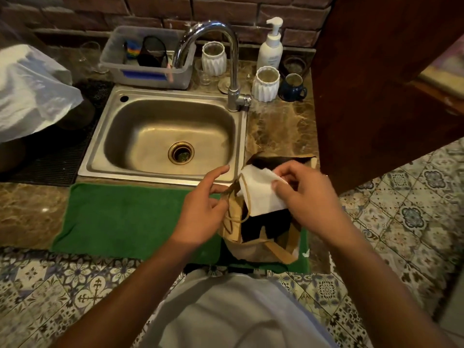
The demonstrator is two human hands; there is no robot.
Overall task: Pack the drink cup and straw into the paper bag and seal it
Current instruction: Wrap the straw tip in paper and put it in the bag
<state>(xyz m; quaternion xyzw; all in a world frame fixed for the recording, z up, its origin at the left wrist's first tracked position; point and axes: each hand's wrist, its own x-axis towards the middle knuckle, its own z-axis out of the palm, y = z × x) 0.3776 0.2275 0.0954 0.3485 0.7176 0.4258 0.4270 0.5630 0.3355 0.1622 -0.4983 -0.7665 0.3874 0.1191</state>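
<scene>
At the bottom of the frame a pale shirt (233,312) fills the middle, with patterned floor tiles (62,285) on both sides. Two bare forearms reach up from there toward the centre.

The left hand (200,209) has its fingers curled onto the left rim of a brown paper bag (253,247), which stands open on a green towel (130,217) at the front edge of the counter (27,212). The index finger of that hand points up and right, free of the bag. The right hand (305,189) pinches a white paper napkin (261,194) between thumb and fingers, holding it over the bag's dark mouth; one of the bag's cord handles crosses in front of the napkin. The inside of the bag is too dark to tell what it holds, and no cup or straw can be made out.

Just above the towel sits a steel sink (100,156), with a chrome tap (232,59) at its upper right corner. Right of the tap stand two white ribbed jars (265,84) and a dark blue mug (292,87). Along the brick wall at the top are a grey plastic tub (148,74) and a white pump bottle (270,46). A white plastic bag (30,89) lies at the left edge.
</scene>
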